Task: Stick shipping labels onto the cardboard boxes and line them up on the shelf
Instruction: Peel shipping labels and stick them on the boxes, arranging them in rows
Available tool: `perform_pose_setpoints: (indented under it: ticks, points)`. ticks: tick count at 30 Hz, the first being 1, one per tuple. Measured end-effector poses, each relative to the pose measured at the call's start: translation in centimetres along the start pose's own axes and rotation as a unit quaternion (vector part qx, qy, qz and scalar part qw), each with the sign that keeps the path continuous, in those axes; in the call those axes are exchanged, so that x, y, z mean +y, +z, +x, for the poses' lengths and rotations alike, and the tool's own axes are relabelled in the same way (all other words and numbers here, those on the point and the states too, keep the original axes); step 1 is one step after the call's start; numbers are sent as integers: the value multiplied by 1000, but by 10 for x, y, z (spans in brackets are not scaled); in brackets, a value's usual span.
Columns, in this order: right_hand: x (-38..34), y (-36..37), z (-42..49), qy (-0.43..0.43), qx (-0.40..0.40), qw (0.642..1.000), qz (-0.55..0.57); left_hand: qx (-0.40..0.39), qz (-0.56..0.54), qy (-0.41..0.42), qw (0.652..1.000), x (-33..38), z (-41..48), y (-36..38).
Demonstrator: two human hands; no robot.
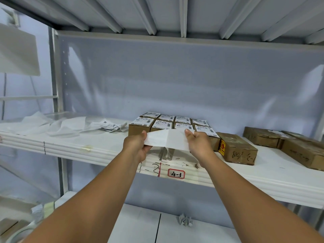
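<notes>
Label sheet [168, 139] above shelf tag [176, 174] "4-3"

Matt brown cardboard boxes [237, 149] carry white paper labels [206, 131] on a smooth, glossy white shelf [98, 146].

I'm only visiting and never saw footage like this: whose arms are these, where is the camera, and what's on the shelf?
No machine here: a person wears a camera on the head, so you look along their own arms. The left hand and right hand pinch the ends of a white paper sheet, probably a shipping label. Behind it, on the white shelf, stands a block of labelled cardboard boxes. To its right lies a brown box with no label on top; to the left, loose papers.
</notes>
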State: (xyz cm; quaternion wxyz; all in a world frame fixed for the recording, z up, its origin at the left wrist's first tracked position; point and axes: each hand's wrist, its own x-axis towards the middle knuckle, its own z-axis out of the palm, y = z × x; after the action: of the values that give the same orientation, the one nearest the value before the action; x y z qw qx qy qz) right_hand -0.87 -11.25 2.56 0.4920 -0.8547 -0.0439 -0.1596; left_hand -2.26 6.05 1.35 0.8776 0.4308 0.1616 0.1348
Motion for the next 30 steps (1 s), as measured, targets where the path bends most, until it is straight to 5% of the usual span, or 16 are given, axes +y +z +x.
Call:
perform_pose_setpoints:
  ticks: [23,30]
  points:
    - [48,-27,14,29,35,999,29,84,-48,43,994,-7,34,-7]
    - [54,-38,16,101,35,963,246,39,-23,56,997,14,44,-31]
